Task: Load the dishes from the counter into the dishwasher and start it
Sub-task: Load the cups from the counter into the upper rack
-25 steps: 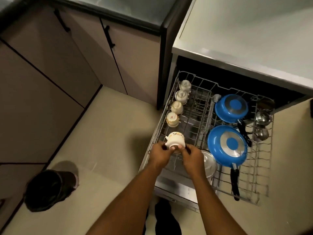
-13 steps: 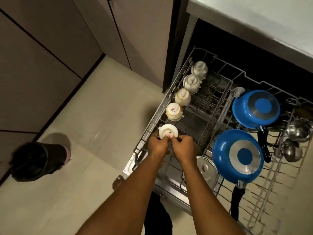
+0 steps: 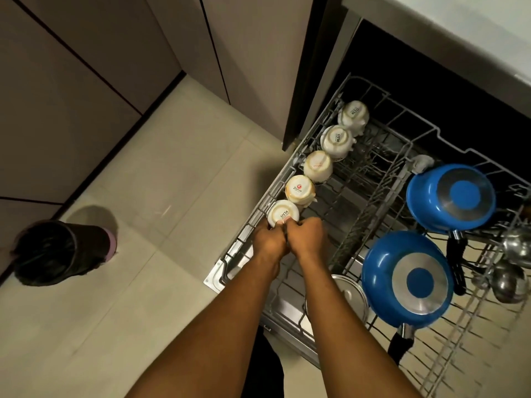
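A white cup sits upside down at the near end of a row of several inverted cups along the left side of the pulled-out dishwasher rack. My left hand and my right hand are pressed together just below that cup, and the fingers of both grip its near side. Two blue pans lie bottom-up in the right half of the rack. A steel lid stands near my right forearm.
Steel ladles lie at the rack's right edge. A black bin stands on the tiled floor to the left. Beige cabinet doors run along the top left, and the pale counter overhangs the dishwasher opening.
Both hands have carried the white cup from above the rack's middle down to the left row, and it now stands upside down behind the other cups. The camera has come closer.
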A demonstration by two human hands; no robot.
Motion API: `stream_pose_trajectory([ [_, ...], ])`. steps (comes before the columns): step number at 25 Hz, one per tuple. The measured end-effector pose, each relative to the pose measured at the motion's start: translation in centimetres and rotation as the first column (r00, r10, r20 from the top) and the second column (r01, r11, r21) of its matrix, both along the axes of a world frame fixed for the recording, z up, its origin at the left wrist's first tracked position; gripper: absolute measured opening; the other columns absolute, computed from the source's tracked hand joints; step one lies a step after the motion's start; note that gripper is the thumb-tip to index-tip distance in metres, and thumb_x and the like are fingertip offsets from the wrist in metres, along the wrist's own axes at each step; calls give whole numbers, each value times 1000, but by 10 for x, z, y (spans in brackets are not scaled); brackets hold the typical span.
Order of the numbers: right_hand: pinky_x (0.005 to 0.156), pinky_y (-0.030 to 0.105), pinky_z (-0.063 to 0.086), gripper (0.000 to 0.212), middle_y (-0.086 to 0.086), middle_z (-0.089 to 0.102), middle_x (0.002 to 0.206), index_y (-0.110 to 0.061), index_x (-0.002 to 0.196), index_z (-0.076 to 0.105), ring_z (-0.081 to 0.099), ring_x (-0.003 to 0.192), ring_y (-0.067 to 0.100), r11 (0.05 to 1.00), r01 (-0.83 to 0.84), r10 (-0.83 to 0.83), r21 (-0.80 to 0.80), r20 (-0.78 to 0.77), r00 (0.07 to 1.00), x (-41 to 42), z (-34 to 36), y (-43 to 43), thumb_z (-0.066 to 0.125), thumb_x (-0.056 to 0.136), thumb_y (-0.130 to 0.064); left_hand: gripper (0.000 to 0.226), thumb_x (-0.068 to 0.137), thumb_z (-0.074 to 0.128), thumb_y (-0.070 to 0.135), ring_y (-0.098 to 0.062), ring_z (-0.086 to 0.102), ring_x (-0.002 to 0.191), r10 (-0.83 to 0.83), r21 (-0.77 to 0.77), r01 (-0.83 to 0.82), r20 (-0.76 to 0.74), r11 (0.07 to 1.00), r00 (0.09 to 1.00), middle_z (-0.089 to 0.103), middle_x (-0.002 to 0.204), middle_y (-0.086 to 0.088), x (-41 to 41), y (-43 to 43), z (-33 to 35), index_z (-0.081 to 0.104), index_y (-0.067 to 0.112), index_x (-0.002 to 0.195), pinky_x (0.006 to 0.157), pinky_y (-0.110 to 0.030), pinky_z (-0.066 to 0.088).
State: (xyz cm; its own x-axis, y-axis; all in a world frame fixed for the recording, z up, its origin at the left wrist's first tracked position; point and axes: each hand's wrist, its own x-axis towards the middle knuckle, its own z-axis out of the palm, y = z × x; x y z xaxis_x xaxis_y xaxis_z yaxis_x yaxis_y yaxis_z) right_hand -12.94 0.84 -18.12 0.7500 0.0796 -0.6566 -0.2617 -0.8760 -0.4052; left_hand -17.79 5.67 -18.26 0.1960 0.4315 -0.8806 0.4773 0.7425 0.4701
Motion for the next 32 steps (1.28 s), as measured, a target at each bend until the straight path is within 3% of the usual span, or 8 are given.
stream_pose_trajectory([
  [6,46,18,28,37,1,64,74,-5,94,70,53,57,6,999,25,-23,45,-52,998,-5,2,-6,61,92,-41,34,98,57,18,-27,68,99,-77,-91,74,-25,993,997,68,112,-12,-7,0,3,51,9,130,83,-44,59],
  [10,54,20,35,32,5,70,89,-8,99,70,65,81,18,998,28,-28,56,0,1000,-19,15,-13,58,94,-37,48,99,54,23,-21,62,91,-279,-6,280,-111,960,954,61,117,-9,-29,3,13,41,13,144,79,-39,57],
  [12,68,26,46,28,7,70,97,-9,105,69,66,95,24,1000,-6,5,30,38,999,-29,25,-17,57,95,-32,48,100,53,25,-22,62,93,-391,55,400,-128,915,912,60,125,-11,-43,7,20,41,18,146,88,-41,56],
  [14,85,34,47,32,10,66,116,-9,119,63,61,110,27,999,-45,44,7,79,996,-40,39,-18,57,95,-29,49,99,54,26,-30,60,113,-561,140,581,-157,802,812,57,135,-9,-56,11,29,43,17,146,99,-44,50],
  [16,93,37,45,41,10,59,129,-9,130,55,55,120,28,992,-118,121,-37,129,984,-54,54,-17,57,95,-29,47,99,54,24,-29,56,122,-715,250,745,-214,618,665,55,139,-8,-69,15,43,45,14,144,103,-36,45],
  [22,102,40,40,47,10,52,136,-10,134,50,46,128,29,957,-245,276,-158,221,935,-106,101,-7,57,93,-33,32,96,50,31,-25,61,113,-867,384,907,-380,171,324,64,125,-3,-120,49,94,57,24,126,93,-37,51],
  [28,103,43,41,43,11,52,133,-10,128,52,45,125,29,949,-243,304,-201,381,873,-155,186,58,55,92,-34,40,95,50,31,-28,55,123,-843,495,866,-496,-77,208,57,136,-7,-170,138,165,52,18,132,100,-38,46],
  [32,108,44,35,47,8,47,138,-12,133,47,36,133,27,938,-263,341,-223,472,813,-175,224,106,55,92,-34,42,98,48,29,-29,52,126,-804,600,786,-536,-148,258,51,140,-8,-175,194,220,49,18,138,101,-40,45],
])
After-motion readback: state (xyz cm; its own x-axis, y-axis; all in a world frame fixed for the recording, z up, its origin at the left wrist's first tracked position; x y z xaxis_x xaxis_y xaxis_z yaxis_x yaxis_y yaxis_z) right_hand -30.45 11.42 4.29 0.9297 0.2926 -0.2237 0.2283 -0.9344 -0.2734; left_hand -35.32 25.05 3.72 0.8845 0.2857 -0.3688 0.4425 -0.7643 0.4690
